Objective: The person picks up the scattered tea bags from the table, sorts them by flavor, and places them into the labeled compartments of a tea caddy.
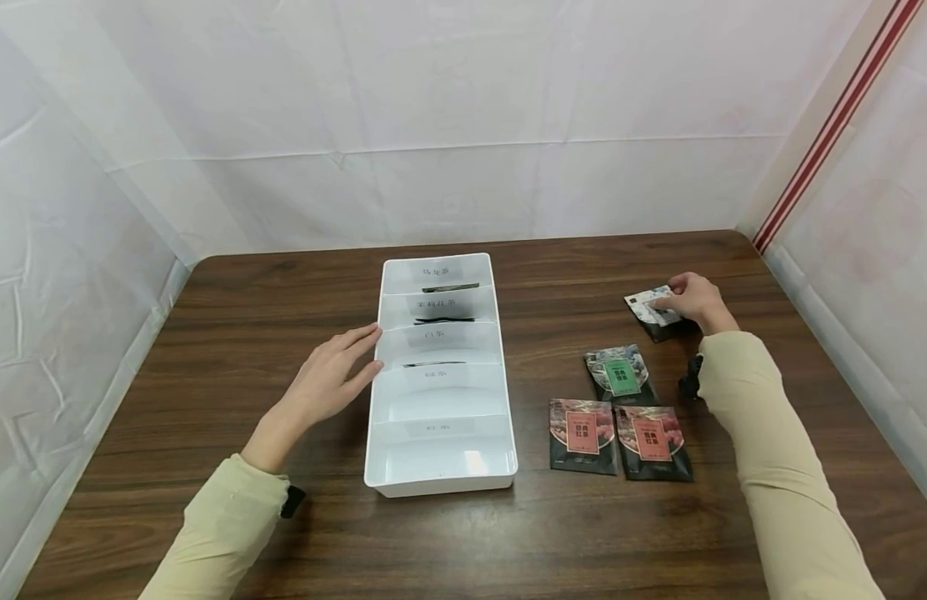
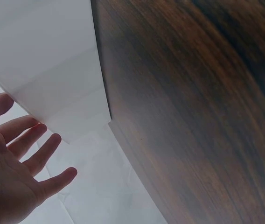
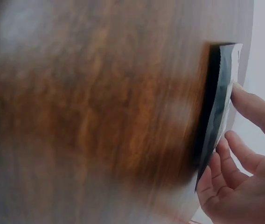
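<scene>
My left hand (image 1: 330, 375) rests its fingertips on the left rim of a long white divided box (image 1: 443, 487), fingers spread fairly straight. In the left wrist view the fingers (image 2: 44, 151) lie beside the box's wall (image 2: 72, 84). At the far right, my right hand (image 1: 696, 302) pinches a tea sachet (image 1: 645, 305) with a white patterned front and a dark lower part. The right wrist view shows that sachet (image 3: 222, 100) edge-on, slightly tilted, thumb and fingers at its edges. Nearer lie a green-labelled tea sachet (image 1: 621, 377) and two red-labelled ones (image 1: 582, 435) (image 1: 653, 442).
The box has several compartments with labelled dividers; thin dark sachet edges (image 1: 450, 288) show in the three far ones. Everything stands on a brown wooden table (image 1: 283, 292), with white sheeting (image 1: 448, 192) behind and on both sides.
</scene>
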A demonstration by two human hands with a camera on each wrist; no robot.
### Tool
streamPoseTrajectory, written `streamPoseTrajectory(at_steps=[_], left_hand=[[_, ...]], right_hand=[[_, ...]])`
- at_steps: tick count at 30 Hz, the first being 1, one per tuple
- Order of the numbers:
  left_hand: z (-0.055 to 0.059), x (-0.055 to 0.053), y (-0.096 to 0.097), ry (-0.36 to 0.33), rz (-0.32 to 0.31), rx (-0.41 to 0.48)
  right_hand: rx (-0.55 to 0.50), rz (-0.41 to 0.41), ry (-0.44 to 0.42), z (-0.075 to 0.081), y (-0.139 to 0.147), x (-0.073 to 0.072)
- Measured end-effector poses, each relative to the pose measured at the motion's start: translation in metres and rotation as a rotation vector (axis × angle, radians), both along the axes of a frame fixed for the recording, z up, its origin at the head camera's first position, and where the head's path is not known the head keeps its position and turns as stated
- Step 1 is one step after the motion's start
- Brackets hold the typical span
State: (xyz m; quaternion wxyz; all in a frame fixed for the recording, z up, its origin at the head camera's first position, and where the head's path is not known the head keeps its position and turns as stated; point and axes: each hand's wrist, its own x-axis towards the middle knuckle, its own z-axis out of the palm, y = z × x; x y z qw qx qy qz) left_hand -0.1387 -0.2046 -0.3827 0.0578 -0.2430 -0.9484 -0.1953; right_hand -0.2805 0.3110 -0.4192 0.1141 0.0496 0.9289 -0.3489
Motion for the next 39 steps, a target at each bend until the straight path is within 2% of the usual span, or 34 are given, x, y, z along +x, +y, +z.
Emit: streamPoseTrajectory(at_steps=[7, 12, 19, 28, 35, 39], left_hand=[[-0.001, 0.0, 0.0, 0.0, -0.004, 0.002], [-0.001, 0.0, 0.0, 0.002, -0.005, -0.001], [-0.002, 0.0, 0.0, 0.013, -0.008, -0.002], [-0.001, -0.001, 0.0, 0.015, -0.006, -0.004], [-0.001, -0.001, 0.0, 0.011, -0.003, -0.008], [-0.001, -0.001, 0.0, 0.012, -0.004, -0.001]], right_hand=[[0.005, 0.014, -0.061, 0.002, -0.007, -0.001], [0.014, 0.008, -0.065, 0.003, -0.007, 0.0], [-0.027, -0.012, -0.024, 0.001, -0.005, 0.003], [-0.168, -0.053, 0.038, -0.004, 0.003, 0.005], [-0.198, -0.062, 0.083, 0.003, 0.008, 0.008], [-0.201, -0.034, 0.102, 0.009, 0.011, 0.011]])
